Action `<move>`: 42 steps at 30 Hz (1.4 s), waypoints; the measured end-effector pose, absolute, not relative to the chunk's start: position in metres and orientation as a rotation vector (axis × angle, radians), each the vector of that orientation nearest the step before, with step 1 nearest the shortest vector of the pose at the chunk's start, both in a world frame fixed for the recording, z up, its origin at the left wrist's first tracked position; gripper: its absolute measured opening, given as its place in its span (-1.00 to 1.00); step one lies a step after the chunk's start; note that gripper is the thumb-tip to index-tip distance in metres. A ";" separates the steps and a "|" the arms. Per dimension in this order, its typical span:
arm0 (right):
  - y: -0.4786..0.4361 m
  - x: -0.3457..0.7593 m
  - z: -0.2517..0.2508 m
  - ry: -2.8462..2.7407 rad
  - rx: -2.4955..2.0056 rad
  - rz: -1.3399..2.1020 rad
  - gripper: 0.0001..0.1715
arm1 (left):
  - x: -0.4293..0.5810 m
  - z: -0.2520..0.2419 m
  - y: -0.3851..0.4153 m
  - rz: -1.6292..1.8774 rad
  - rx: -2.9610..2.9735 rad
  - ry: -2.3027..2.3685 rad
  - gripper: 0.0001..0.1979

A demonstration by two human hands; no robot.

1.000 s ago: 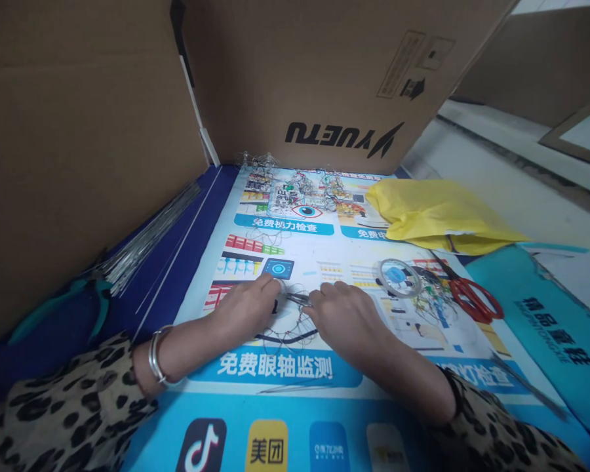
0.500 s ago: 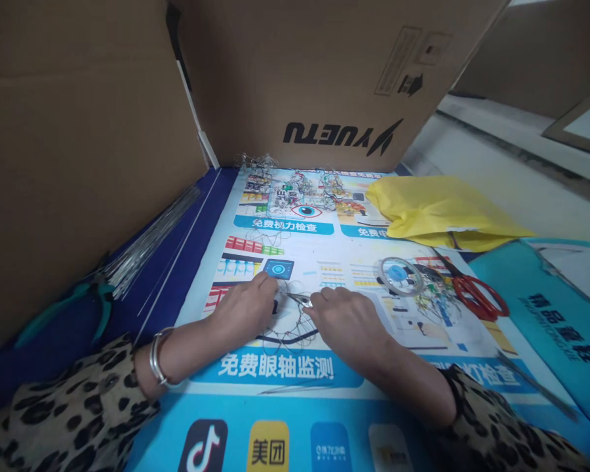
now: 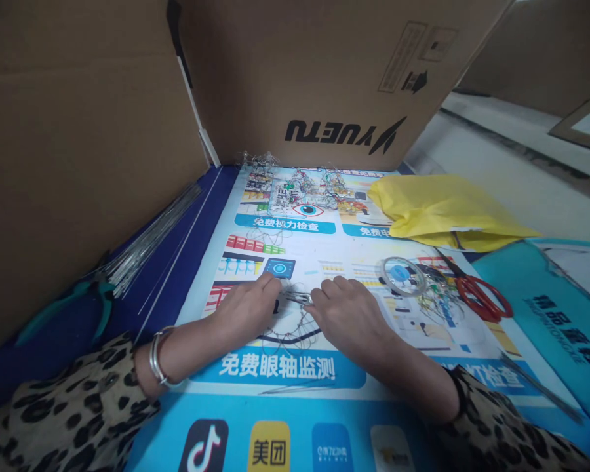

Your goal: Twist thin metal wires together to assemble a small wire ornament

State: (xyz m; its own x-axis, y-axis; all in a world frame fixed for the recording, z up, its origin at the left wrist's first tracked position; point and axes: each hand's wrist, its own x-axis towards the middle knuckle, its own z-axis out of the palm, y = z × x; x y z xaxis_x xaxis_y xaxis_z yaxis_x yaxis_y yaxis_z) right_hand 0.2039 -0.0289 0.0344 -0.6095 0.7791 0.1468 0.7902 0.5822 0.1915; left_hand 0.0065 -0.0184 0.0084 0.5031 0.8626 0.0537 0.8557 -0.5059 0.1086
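My left hand is closed in a pinch over the printed sheet, its fingertips around thin wire at the tip of a pair of pliers. My right hand is wrapped round those small pliers, whose metal jaws point left toward the left fingertips. The handles are hidden inside my right fist. A loose loop of thin twisted wire hangs down between the two hands and rests on the sheet. What exactly the jaws touch is too small to make out.
Cardboard walls stand behind and left. A bundle of straight wires and teal-handled pliers lie left. Tangled wire pieces sit at the back. On the right are a tape roll, red scissors and a yellow bag.
My right hand has risen slightly, and the pliers' jaws now lie more level, showing a gap between them. My left hand stays nearly in place. The view has shifted a little.
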 end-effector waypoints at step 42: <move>-0.012 0.209 0.064 -2.952 -1.593 0.253 -0.59 | 0.002 0.010 -0.025 0.268 2.828 1.411 -0.85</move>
